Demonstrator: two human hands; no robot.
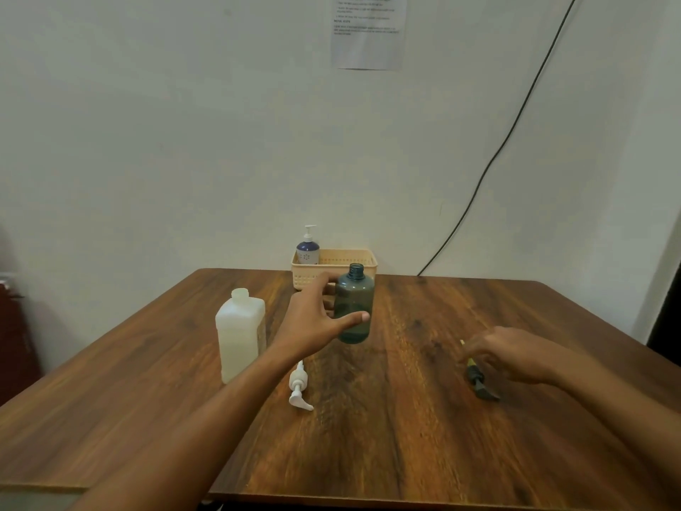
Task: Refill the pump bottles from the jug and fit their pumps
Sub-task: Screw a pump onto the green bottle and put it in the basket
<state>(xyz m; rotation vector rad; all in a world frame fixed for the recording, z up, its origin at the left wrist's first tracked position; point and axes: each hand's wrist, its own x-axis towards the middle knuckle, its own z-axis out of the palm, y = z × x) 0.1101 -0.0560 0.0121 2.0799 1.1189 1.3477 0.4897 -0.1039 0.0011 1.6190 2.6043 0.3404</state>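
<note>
Left hand (313, 320) wrapped round the open teal bottle (355, 295), thumb across its front; bottle upright mid-table, just beside the white jug (241, 333). Right hand (516, 354) blurred over the dark pump (482, 385), grip unclear. Step, I judge: positioning the bottle for filling. Next calls for a steady pour into that narrow neck.

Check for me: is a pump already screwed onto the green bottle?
No: the green bottle in the left hand has a bare, open neck, and the dark pump lies on the table.
</note>
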